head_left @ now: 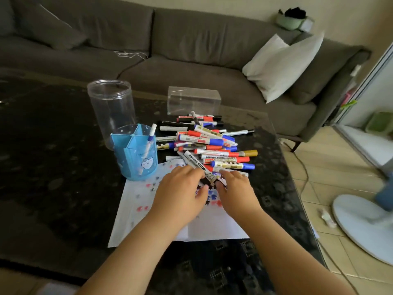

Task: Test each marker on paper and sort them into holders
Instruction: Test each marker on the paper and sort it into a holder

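head view: both hands (180,188) (234,188) pinch one marker (196,165) between them, its length slanting away leftward over the paper (148,209).

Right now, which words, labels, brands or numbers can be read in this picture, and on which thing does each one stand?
None can be read.
Marker pile: printed barrel labels, too blurred.
Blue holder: a line of small text above a cartoon face, too blurred.
Paper: only coloured test marks, no words.
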